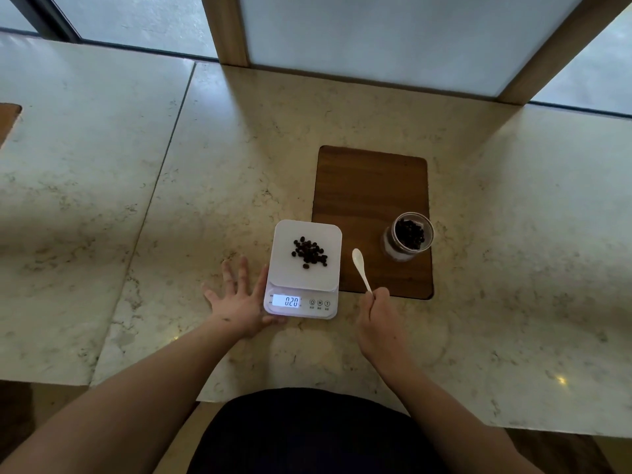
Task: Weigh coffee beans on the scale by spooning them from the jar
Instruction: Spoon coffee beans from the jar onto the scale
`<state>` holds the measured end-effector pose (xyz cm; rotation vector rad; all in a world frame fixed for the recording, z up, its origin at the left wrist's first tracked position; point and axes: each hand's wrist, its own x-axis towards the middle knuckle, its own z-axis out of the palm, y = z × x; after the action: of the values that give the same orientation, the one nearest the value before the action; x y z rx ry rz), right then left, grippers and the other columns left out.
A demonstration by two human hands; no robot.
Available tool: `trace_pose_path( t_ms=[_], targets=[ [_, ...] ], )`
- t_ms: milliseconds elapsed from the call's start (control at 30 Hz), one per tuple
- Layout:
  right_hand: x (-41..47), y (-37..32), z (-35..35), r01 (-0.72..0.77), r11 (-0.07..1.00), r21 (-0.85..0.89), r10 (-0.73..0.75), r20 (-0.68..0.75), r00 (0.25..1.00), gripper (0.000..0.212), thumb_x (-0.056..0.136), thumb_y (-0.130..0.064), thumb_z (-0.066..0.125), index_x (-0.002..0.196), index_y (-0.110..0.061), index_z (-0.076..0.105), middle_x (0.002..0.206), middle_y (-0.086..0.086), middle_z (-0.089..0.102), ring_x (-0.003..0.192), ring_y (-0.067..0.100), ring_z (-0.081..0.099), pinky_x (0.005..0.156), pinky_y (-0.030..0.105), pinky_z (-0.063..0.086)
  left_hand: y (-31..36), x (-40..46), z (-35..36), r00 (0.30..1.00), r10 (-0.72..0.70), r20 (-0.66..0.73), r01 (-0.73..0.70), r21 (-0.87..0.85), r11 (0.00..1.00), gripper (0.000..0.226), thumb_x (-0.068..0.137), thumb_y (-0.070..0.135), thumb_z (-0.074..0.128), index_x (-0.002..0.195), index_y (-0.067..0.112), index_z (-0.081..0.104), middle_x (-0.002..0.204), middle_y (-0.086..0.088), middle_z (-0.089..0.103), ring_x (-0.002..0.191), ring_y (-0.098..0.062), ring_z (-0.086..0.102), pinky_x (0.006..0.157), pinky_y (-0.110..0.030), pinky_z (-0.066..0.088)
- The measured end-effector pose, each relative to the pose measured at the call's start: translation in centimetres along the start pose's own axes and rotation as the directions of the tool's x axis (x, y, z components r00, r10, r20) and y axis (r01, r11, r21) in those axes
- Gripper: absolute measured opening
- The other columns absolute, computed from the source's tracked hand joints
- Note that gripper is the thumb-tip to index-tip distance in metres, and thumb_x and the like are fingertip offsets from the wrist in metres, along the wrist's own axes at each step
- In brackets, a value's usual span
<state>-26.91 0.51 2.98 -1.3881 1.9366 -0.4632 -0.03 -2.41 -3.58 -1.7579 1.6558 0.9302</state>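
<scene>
Left hand (pixel 239 304) spread flat on desk (pixel 136 217), touching scale (pixel 304 268) — beans (pixel 309 253) piled on it, frame centre. Right hand (pixel 376 316) grips spoon (pixel 360 268); jar (pixel 408 236) right of centre — on wooden board (pixel 369 193).

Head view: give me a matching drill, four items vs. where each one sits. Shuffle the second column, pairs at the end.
Items:
1. spoon
2. jar
3. loose bean pile
4. left hand

Places:
A. on the scale platform
B. flat on the counter, against the scale's left edge
C. held in the right hand
D. standing on the wooden board

Pairs: 1-C, 2-D, 3-A, 4-B
</scene>
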Motion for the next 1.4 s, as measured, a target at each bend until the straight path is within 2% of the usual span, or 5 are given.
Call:
trace_pose_path(
  t_ms=[167, 567, 933, 1100, 1400],
  targets=[
    [0.3, 0.5, 0.2, -0.011, 1.0, 0.002, 0.011, -0.036, 0.999, 0.027, 0.106, -0.031, 0.033, 0.083, -0.019, 0.042, 0.064, 0.002, 0.048, 0.052, 0.013, 0.041, 0.047, 0.036, 0.037, 0.2, -0.4, -0.5, 1.0, 0.001, 0.02, -0.001, 0.01, 1.0, 0.122, 0.051, 0.11, 0.01, 0.132, 0.044, -0.054, 0.14, -0.009, -0.065, 0.13, -0.043, -0.058, 0.107, -0.087, -0.007],
    [2.4, 5.7, -1.5, -0.36, 0.932, 0.039, 0.361, -0.044, 0.931, 0.024, 0.103, -0.025, 0.033, 0.086, -0.015, 0.046, 0.074, 0.002, 0.05, 0.063, 0.015, 0.048, 0.055, 0.033, 0.038, -0.1, 0.0, -0.2, 1.0, 0.004, 0.029, -0.005, 0.027, 1.0, 0.123, 0.05, 0.111, 0.01, 0.132, 0.047, -0.056, 0.138, -0.005, -0.068, 0.123, -0.04, -0.063, 0.109, -0.087, -0.004],
    [3.5, 6.2, -2.0, -0.305, 0.949, -0.082, 0.303, -0.041, 0.952, 0.025, 0.103, -0.022, 0.036, 0.092, -0.006, 0.051, 0.08, 0.01, 0.056, 0.064, 0.021, 0.051, 0.05, 0.033, 0.035, 0.5, -1.0, -1.0, 0.999, -0.018, 0.034, 0.018, 0.028, 0.999, 0.119, 0.055, 0.108, 0.01, 0.133, 0.044, -0.054, 0.141, -0.009, -0.064, 0.13, -0.043, -0.057, 0.112, -0.086, 0.001],
    [4.1, 6.6, -2.3, -0.27, 0.935, -0.231, 0.263, -0.063, 0.963, 0.029, 0.102, -0.023, 0.04, 0.092, -0.004, 0.06, 0.09, 0.012, 0.057, 0.076, 0.023, 0.053, 0.061, 0.034, 0.039, 0.6, -1.1, -1.1, 0.999, -0.026, 0.036, 0.024, 0.034, 0.999, 0.12, 0.052, 0.107, 0.007, 0.133, 0.043, -0.054, 0.144, -0.009, -0.062, 0.132, -0.044, -0.056, 0.111, -0.085, 0.0],
    [4.4, 7.5, -2.5, -0.31, 0.928, -0.207, 0.301, -0.07, 0.951, 0.01, 0.095, -0.025, 0.057, 0.094, -0.016, 0.055, 0.079, -0.005, 0.056, 0.067, 0.009, 0.055, 0.047, 0.026, 0.034, 0.4, -0.8, -0.9, 0.999, -0.017, 0.031, 0.015, 0.036, 0.999, 0.122, 0.055, 0.108, 0.007, 0.139, 0.041, -0.052, 0.145, -0.01, -0.062, 0.132, -0.044, -0.056, 0.11, -0.086, -0.004]
  ],
)
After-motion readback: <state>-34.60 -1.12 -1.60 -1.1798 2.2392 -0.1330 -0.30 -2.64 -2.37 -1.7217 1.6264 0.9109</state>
